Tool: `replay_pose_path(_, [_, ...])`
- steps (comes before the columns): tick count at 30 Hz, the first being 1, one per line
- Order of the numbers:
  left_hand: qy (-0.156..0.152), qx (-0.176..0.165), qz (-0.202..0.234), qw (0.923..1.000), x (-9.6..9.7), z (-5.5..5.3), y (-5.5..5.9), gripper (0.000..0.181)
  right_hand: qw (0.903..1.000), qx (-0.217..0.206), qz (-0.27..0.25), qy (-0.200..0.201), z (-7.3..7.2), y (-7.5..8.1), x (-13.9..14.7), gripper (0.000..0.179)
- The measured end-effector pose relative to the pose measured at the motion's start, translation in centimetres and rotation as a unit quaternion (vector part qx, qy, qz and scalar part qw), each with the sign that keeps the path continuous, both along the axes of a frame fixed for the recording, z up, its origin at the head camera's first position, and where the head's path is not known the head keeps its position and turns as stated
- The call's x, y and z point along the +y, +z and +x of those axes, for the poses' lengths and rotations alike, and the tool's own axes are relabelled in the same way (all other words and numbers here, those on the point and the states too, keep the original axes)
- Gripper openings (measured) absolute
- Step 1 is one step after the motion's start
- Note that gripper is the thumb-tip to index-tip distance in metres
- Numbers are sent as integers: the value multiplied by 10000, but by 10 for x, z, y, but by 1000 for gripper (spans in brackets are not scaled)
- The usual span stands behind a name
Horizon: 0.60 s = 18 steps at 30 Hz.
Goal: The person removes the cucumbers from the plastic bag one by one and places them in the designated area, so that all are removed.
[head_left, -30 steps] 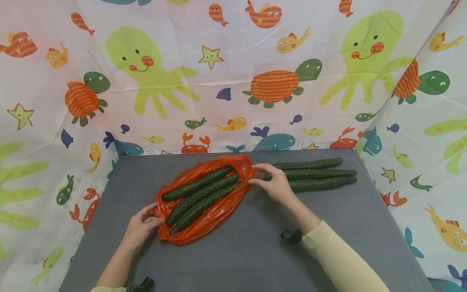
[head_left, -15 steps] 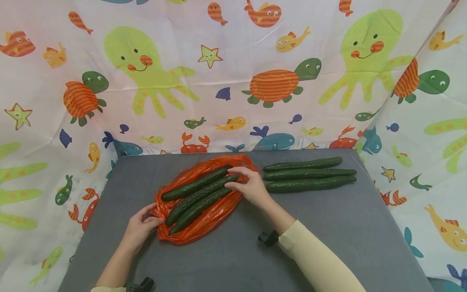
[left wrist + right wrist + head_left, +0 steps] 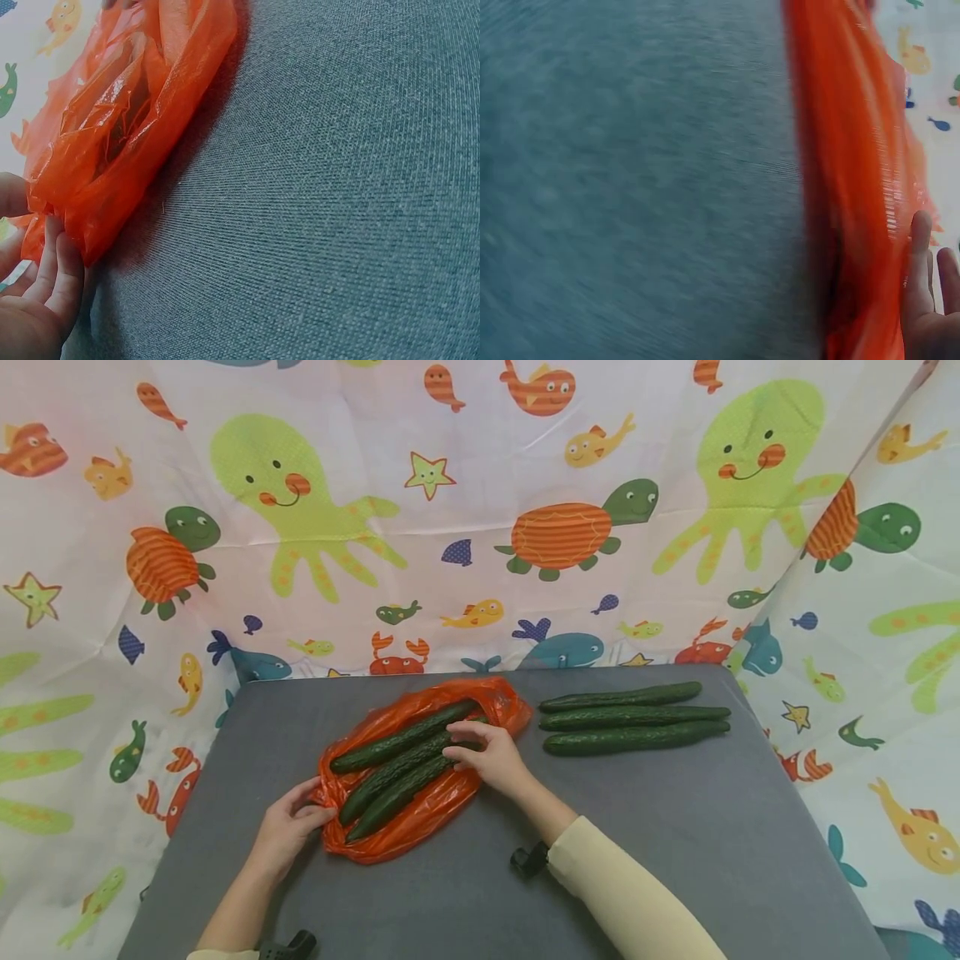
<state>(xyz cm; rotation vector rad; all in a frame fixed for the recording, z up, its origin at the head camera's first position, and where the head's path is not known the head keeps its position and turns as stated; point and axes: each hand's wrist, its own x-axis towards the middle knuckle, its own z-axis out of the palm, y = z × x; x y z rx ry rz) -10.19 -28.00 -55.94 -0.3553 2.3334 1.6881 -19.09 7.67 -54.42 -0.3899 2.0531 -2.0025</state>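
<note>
An orange plastic bag [image 3: 450, 802] lies spread open on the table, with three long green cucumbers [image 3: 401, 739] slanting side by side in it. At the bag's near left end, my left hand [image 3: 285, 827] pinches the gathered edge. In the left wrist view the bag's rim [image 3: 67, 225] is between the thumb and fingers of that hand [image 3: 37, 307]. Over the far right part of the cucumbers hovers my right hand [image 3: 491, 760], its fingers apart. The right wrist view has this hand [image 3: 934, 300] beside the bag, blurred; I see nothing in its grasp.
Three more cucumbers [image 3: 633, 718] lie in a row on the grey table [image 3: 675, 827], right of the bag. A white curtain [image 3: 480, 435] with printed sea animals stands behind the table and along its sides.
My right hand has let go of the bag's right end and moved left and slightly nearer, over the cucumbers in the bag. The left hand has stayed on the bag's edge.
</note>
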Motion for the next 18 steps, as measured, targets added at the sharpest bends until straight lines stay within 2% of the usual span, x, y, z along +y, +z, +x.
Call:
replay_pose_path(7, [-22, -6, -17, 10000, -1, 0, -1, 74, 9981, 174, 591, -48, 2, -16, -5, 44])
replay_pose_path(12, [-16, -21, -31, 10000, -1, 1, -2, 74, 9877, 749, 1369, -58, 4, -18, -11, 39])
replay_pose_path(14, [-10, -14, -41, 10000, -1, 1, -2, 74, 9859, 863, 1432, -15, 4, -16, -15, 39])
replay_pose_path(18, [-7, -8, -77, 10000, -2, 0, -2, 74, 9888, 798, 1250, 161, 4, -12, -24, 38])
